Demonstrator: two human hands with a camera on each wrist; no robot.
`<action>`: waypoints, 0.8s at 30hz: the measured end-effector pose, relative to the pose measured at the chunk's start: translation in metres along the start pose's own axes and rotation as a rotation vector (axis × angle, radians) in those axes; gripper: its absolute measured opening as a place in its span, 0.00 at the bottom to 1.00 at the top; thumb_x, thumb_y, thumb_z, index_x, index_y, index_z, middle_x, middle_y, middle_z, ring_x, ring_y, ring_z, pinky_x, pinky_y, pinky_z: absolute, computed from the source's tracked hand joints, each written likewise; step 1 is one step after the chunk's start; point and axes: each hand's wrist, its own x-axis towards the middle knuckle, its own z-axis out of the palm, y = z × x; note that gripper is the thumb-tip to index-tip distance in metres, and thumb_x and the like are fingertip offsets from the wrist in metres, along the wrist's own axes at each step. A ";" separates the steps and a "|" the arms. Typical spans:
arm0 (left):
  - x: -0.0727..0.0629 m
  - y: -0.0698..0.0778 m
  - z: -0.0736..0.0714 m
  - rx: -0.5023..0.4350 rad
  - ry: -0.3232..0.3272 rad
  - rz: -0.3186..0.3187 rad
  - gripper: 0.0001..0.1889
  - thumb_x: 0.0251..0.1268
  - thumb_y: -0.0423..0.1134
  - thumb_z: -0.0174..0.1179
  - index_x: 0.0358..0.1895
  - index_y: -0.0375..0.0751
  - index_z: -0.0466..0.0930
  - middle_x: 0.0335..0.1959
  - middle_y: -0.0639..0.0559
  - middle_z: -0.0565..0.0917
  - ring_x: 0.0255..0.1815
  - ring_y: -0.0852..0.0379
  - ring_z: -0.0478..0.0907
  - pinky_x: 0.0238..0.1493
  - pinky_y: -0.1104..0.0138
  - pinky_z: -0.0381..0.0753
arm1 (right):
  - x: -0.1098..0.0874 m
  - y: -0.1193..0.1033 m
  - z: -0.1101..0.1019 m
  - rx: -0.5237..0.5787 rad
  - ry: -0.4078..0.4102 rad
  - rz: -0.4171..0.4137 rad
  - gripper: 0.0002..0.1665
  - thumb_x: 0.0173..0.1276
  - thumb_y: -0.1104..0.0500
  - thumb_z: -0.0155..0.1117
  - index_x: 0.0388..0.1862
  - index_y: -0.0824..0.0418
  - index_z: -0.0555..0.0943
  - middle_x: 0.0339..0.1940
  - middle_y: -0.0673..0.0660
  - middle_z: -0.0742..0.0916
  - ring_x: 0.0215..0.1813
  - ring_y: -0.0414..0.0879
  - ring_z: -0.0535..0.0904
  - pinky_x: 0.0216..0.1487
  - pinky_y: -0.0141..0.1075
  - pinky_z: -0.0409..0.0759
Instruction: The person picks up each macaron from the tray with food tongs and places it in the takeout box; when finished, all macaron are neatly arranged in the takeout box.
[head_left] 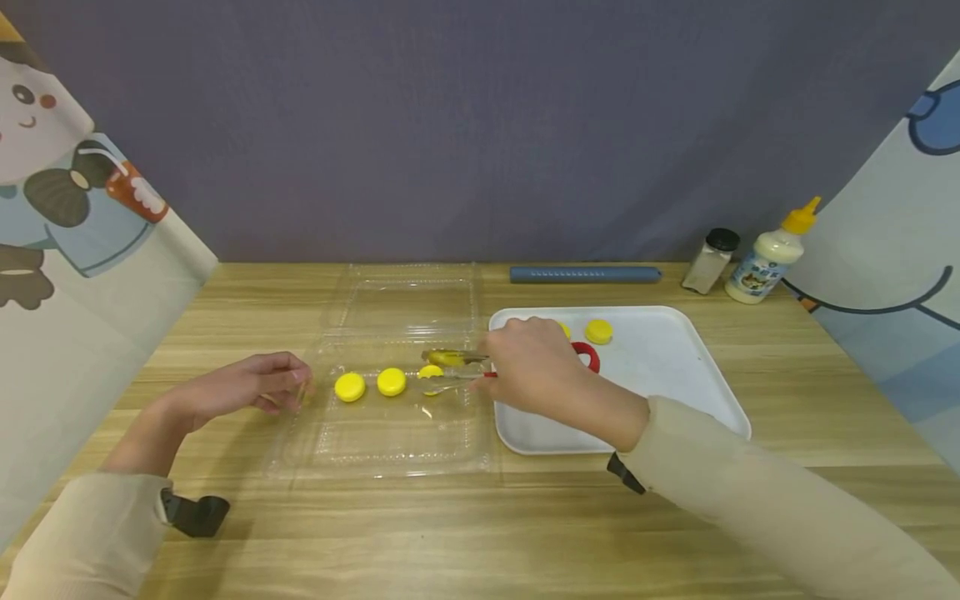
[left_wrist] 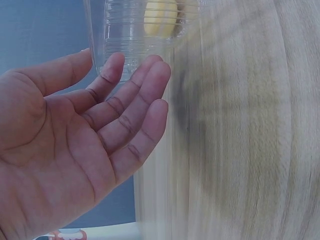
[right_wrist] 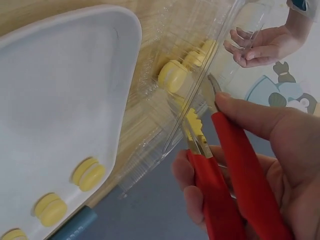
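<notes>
My right hand (head_left: 532,362) grips a pair of red-handled tongs (right_wrist: 227,175), reaching left over the clear plastic box (head_left: 397,458). Their metal arms stand apart, one on each side of the rightmost yellow macaron (head_left: 431,372) in the head view. Left of it in the box sit a middle macaron (head_left: 391,382) and a left macaron (head_left: 349,387). At the box's left edge is my left hand (head_left: 258,383), palm showing in the left wrist view, fingers loosely bent and holding nothing. Its fingertips (left_wrist: 157,75) overlap the box wall there.
A white tray (head_left: 652,392) right of the box carries more yellow macarons (head_left: 598,332), one partly behind my right hand. The box's clear lid (head_left: 408,304) lies folded back. Behind stand a blue-grey bar (head_left: 585,274), a black-capped shaker (head_left: 708,262) and a yellow-tipped squeeze bottle (head_left: 763,262).
</notes>
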 end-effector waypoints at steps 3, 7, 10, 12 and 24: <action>0.000 0.000 0.000 0.003 -0.002 0.000 0.17 0.85 0.42 0.42 0.56 0.29 0.70 0.46 0.42 0.78 0.51 0.47 0.79 0.54 0.55 0.79 | -0.003 0.003 -0.001 0.021 -0.021 0.022 0.21 0.59 0.38 0.77 0.28 0.54 0.86 0.17 0.48 0.79 0.21 0.46 0.73 0.20 0.37 0.66; 0.001 0.001 0.000 0.010 -0.007 0.003 0.17 0.85 0.42 0.42 0.56 0.29 0.70 0.46 0.42 0.78 0.51 0.47 0.79 0.54 0.55 0.79 | -0.007 0.010 0.001 0.044 -0.027 0.041 0.30 0.60 0.36 0.75 0.55 0.52 0.88 0.20 0.49 0.83 0.27 0.48 0.80 0.21 0.39 0.69; 0.001 0.001 0.000 0.009 -0.005 -0.003 0.17 0.85 0.42 0.42 0.56 0.30 0.70 0.46 0.42 0.78 0.51 0.47 0.79 0.54 0.55 0.79 | -0.010 0.016 0.002 0.089 -0.018 0.053 0.34 0.60 0.34 0.74 0.59 0.51 0.86 0.14 0.49 0.78 0.23 0.46 0.75 0.21 0.36 0.64; 0.001 0.000 0.000 0.005 -0.004 -0.008 0.17 0.85 0.42 0.42 0.56 0.30 0.70 0.46 0.43 0.78 0.51 0.47 0.79 0.54 0.55 0.79 | -0.013 0.021 0.002 0.133 -0.005 0.062 0.36 0.60 0.33 0.74 0.60 0.52 0.86 0.10 0.48 0.75 0.20 0.44 0.69 0.21 0.35 0.60; 0.001 0.001 0.000 0.010 -0.014 -0.047 0.18 0.86 0.44 0.40 0.56 0.31 0.71 0.51 0.42 0.78 0.51 0.48 0.78 0.53 0.56 0.78 | -0.028 0.050 0.003 0.316 0.034 0.074 0.35 0.61 0.36 0.75 0.61 0.54 0.85 0.13 0.46 0.73 0.21 0.41 0.66 0.26 0.38 0.65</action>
